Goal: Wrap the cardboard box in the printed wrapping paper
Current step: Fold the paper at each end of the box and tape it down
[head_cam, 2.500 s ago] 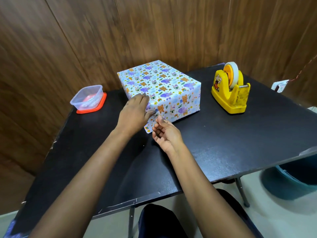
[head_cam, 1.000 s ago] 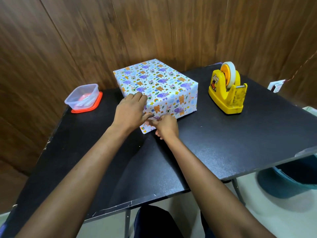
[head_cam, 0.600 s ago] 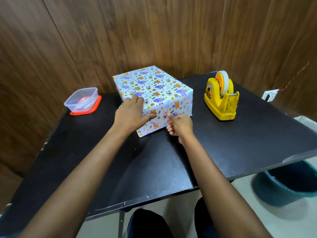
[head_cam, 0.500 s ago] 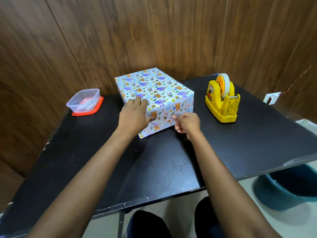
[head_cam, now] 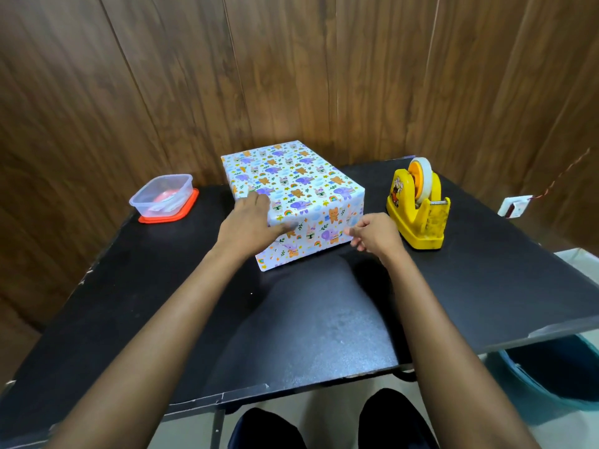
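Box (head_cam: 293, 186): fully covered in printed wrapping paper (head_cam: 327, 222), mid-tabletop (head_cam: 308, 322) toward the far edge.
Left hand (head_cam: 248, 223): flat on the box's near left corner, fingers straight.
Right hand (head_cam: 372, 236): loosely curled, holding nothing, just beside the near right corner.
Tape dispenser (head_cam: 418, 218): right of the box.

On the table (head_cam: 308, 319), the wrapped box (head_cam: 291, 189) lies ahead of both hands, the left hand (head_cam: 249, 226) resting on its near left corner (the right hand (head_cam: 372, 234) just beside the right one). A tape dispenser (head_cam: 418, 209) stands right of the right hand, a container (head_cam: 163, 197) well left of the left.
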